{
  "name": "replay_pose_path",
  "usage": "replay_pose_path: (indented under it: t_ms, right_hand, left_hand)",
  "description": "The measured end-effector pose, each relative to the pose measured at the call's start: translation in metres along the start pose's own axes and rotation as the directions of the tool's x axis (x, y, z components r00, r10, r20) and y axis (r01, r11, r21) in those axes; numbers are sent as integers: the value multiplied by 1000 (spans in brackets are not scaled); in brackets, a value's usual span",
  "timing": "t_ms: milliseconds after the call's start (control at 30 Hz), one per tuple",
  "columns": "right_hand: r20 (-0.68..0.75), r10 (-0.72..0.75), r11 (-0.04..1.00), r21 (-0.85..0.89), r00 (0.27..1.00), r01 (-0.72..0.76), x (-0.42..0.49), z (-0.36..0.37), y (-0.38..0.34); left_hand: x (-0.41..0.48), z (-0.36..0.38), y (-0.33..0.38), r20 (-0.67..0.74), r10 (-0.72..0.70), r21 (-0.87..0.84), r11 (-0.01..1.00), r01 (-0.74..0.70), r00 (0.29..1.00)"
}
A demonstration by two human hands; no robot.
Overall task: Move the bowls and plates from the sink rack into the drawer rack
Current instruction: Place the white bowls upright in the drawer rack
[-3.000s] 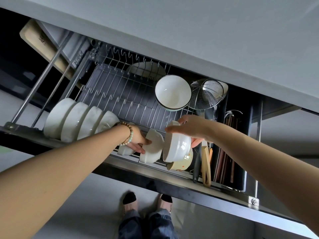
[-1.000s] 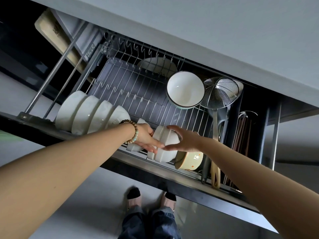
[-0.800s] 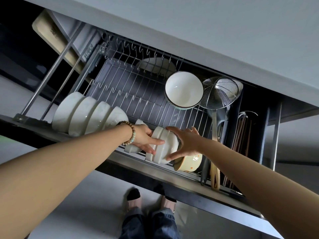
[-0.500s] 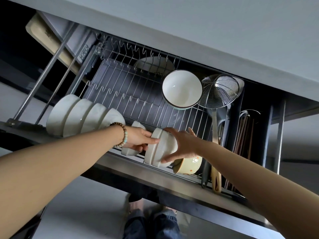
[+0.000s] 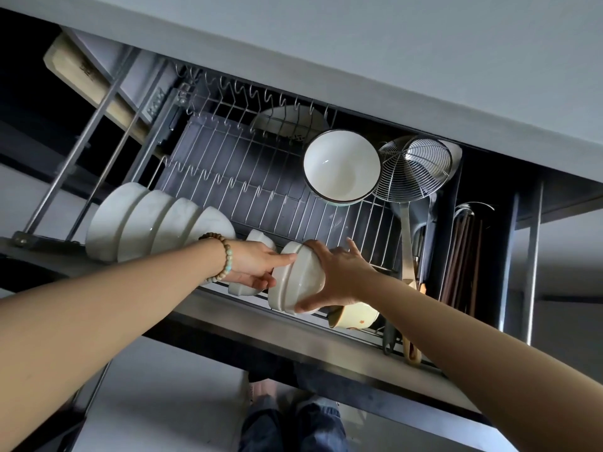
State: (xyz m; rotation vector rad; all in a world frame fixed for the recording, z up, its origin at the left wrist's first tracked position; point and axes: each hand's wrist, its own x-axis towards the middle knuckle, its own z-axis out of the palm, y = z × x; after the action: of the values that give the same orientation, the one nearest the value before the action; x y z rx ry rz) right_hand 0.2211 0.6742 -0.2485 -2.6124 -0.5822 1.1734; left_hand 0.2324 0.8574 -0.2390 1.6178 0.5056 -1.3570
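— Where's the white bowl (image 5: 298, 282)?
— Standing on edge in the near row of the drawer rack (image 5: 248, 177), just left of a cream bowl (image 5: 354, 316).
— And the right hand (image 5: 339, 278)?
— Its grip wraps the bowl's base, thumb beneath, fingers spread over the top.
— The left hand (image 5: 257, 265)?
— Its grip curls round a small bowl (image 5: 243, 288) just left of the white one, forefinger touching that bowl's rim.
— Anything else in there?
— A row of bowls (image 5: 156, 223) at the near left, a dark-rimmed bowl (image 5: 341, 166) farther back, and a wire skimmer (image 5: 412, 168) to its right.
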Motion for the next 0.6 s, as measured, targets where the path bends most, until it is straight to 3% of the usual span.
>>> replay_pose_path:
  t_ms: [400, 500, 600]
  right_hand:
    - [-9, 12, 999, -34, 1000, -12, -2, 1, 0]
    - [-6, 23, 999, 46, 1000, -22, -8, -1, 5]
    - [-21, 55, 981, 189, 998, -50, -25, -15, 10]
  left_hand:
    - [-8, 0, 4, 30, -16, 65, 998, 14, 999]
    - [-12, -1, 8, -10, 31, 100, 995, -30, 999]
    - [-17, -3, 8, -96, 110, 249, 965, -83, 989]
